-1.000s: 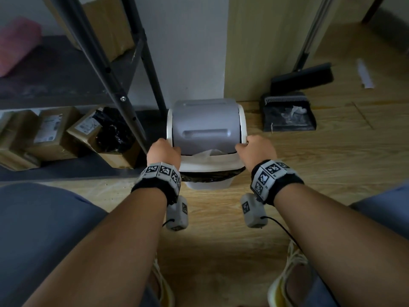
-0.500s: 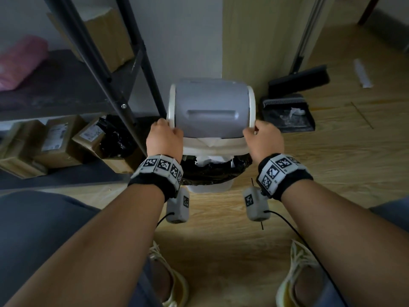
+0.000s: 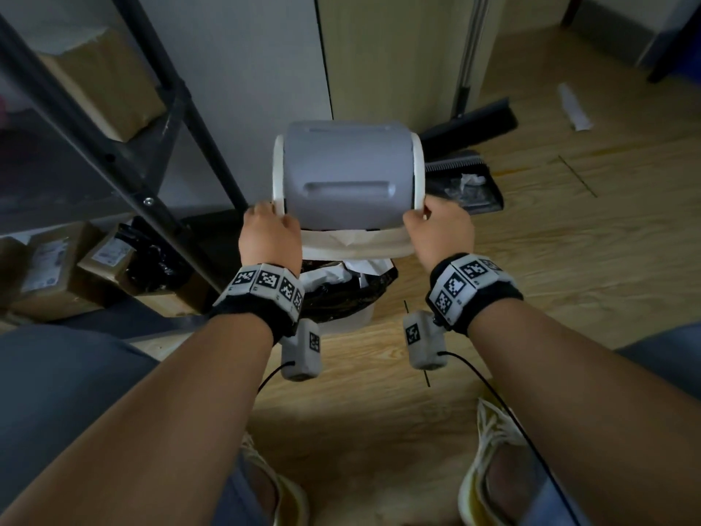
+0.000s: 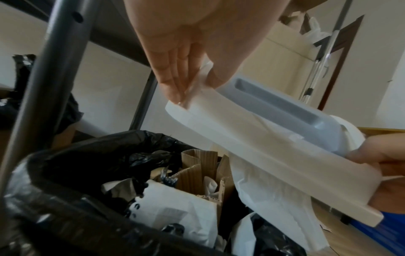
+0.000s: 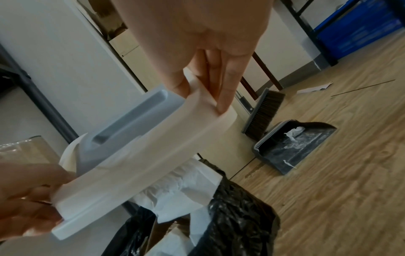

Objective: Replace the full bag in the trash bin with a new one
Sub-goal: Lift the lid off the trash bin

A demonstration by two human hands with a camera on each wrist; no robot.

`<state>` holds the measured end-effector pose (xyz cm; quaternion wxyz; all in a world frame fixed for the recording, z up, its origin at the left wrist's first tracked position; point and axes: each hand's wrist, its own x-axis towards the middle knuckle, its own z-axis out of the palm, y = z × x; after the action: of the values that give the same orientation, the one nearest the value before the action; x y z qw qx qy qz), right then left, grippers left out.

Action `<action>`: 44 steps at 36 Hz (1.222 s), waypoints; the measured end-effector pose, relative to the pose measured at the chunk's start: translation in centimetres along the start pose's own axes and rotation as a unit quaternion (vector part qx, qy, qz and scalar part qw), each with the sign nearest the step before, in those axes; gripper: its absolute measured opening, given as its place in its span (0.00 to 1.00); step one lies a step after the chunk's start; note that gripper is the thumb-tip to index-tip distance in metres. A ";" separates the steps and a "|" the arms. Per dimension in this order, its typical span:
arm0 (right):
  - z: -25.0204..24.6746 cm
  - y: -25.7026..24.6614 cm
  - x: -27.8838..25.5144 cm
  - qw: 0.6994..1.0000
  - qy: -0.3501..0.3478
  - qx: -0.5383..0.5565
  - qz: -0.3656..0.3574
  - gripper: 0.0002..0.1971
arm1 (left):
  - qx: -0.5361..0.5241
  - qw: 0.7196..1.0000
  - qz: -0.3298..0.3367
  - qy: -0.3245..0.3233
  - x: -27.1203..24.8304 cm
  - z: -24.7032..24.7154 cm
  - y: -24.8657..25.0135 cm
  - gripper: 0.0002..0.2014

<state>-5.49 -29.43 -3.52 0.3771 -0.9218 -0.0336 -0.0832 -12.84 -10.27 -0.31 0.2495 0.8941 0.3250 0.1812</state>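
Observation:
The bin's lid, a white frame with a grey swing flap, hangs in the air above the bin. My left hand grips the lid's left edge and my right hand grips its right edge. In the left wrist view the left fingers lie along the white frame with the thumb on top. In the right wrist view the right fingers pinch the frame's corner. Below, a black bag lines the bin, stuffed with cardboard, white paper and plastic.
A dark metal shelf leg stands just left of the bin, with cardboard boxes under the shelf. A broom and a dustpan holding scraps lie to the right on the wood floor. My shoes are near the bottom edge.
Both hands have lifted the lid up off the bin and away from me. The black bag and the rubbish under it have come into view.

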 end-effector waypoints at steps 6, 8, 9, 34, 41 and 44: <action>1.3 -2.1 0.2 1.000 -0.006 0.020 -0.001 0.11 | -0.022 0.999 -0.005 0.040 0.4 -0.8 -1.5 0.15; 1.6 -2.3 0.2 1.000 -0.008 0.012 -0.004 0.12 | -0.022 0.999 -0.013 0.036 0.4 -0.8 -2.1 0.14; 1.7 -2.4 0.1 1.000 -0.012 0.006 -0.006 0.12 | -0.022 0.999 -0.016 0.032 0.4 -0.8 -2.4 0.15; -0.8 0.7 0.1 0.990 -0.011 0.064 0.128 0.14 | -0.124 0.990 0.019 0.058 -1.8 1.4 -0.5 0.06; -0.6 -0.9 0.0 0.979 -0.011 0.125 0.160 0.13 | -0.104 0.993 -0.054 -0.001 -1.6 1.5 -1.1 0.05; -0.5 -1.5 0.0 0.979 -0.013 0.129 0.158 0.13 | -0.105 0.989 -0.052 -0.090 -1.4 2.1 -1.3 0.11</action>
<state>-5.71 -28.69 -2.11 0.5005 -0.8603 0.0969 -0.0052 -13.49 -11.07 -3.01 0.3788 0.8576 0.3264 0.1202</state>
